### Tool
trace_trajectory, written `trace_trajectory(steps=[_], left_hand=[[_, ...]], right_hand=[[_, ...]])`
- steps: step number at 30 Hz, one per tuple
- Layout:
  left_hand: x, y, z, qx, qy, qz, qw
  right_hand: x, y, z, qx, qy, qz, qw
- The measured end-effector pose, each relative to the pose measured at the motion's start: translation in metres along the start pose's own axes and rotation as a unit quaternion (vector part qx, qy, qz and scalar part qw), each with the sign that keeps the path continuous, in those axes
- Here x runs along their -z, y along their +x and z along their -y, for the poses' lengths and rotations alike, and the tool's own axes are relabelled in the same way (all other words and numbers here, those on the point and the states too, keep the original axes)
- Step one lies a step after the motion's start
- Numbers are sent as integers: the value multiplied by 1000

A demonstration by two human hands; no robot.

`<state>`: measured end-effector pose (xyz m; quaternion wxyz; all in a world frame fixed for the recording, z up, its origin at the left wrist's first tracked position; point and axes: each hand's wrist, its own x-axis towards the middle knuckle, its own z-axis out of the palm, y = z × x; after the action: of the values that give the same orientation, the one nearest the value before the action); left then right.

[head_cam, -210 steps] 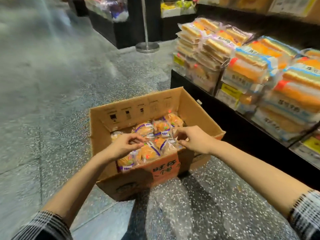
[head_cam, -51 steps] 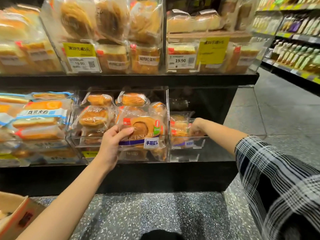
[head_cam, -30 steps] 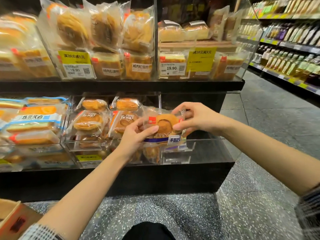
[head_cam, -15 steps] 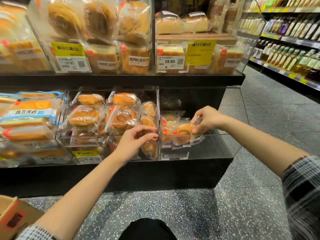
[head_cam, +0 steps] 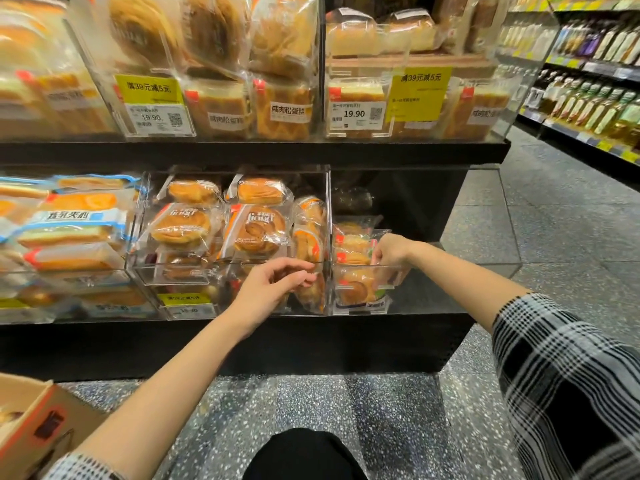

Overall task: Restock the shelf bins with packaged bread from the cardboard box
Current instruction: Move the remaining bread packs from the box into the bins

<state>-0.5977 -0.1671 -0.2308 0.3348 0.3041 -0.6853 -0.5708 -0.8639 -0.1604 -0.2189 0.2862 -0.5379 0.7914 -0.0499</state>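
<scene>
so my right hand (head_cam: pixel 389 256) pinches a bread pack (head_cam: pixel 360 289) low in the right-hand bin (head_cam: pixel 450 271), which looks mostly unfilled. my left hand (head_cam: pixel 277 284) hovers loose and empty by the fuller middle bin (head_cam: pixel 173 275). the cardboard box (head_cam: pixel 38 431) sits at my left, so more trips likely remain.

Black lower shelf (head_cam: pixel 311 318) carrying clear bins (head_cam: pixel 450 268) of packaged bread (head_cam: pixel 256 230), cardboard box (head_cam: pixel 41 420) on speckled floor (head_cam: pixel 346 410)

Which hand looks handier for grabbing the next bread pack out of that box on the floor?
Probably the left hand: it holds nothing and the cardboard box sits on its side. The right hand is busy at the packs in the right bin.
</scene>
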Motion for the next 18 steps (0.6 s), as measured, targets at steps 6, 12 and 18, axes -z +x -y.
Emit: trace_trajectory(steps=[6, 12, 18], left_hand=[[21, -13, -7, 64, 42, 68, 995], [63, -33, -16, 90, 179, 144, 969], [126, -83, -14, 139, 313, 148, 928]], right_hand=[[17, -15, 3, 40, -4, -81, 996], [18, -51, 50, 154, 77, -264, 949], [-21, -84, 141, 335, -10, -228, 914]])
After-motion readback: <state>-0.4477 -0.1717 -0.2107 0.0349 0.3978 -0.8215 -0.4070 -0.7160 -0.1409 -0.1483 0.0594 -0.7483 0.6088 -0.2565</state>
